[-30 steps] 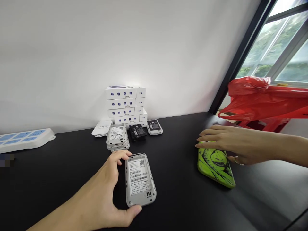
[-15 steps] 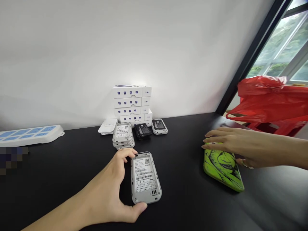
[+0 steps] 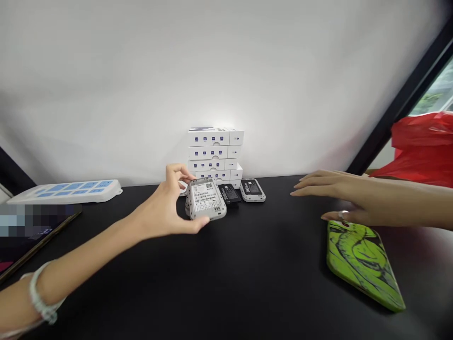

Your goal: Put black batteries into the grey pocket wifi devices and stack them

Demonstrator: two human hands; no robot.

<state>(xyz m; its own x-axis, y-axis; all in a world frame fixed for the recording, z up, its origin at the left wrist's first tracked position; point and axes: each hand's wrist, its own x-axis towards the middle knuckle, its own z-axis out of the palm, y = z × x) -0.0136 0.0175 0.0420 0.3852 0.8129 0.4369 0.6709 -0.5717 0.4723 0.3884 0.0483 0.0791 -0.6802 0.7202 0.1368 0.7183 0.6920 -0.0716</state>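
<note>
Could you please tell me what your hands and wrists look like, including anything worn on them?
Both hands are ungloved. The left hand has a pale, bumpy-looking bracelet at its wrist; the right hand has a silvery ring on the thumb. The ring's finer detail is too small to tell.

Loads of open black tabletop (image 3: 247,274) between the left hand (image 3: 159,208) and the green patterned case (image 3: 364,259), so a hand could slide through there np. Toward the wall (image 3: 283,85) it's blocked by the stacked white boxes (image 3: 212,153), with the black batteries (image 3: 230,192) in front.
</note>
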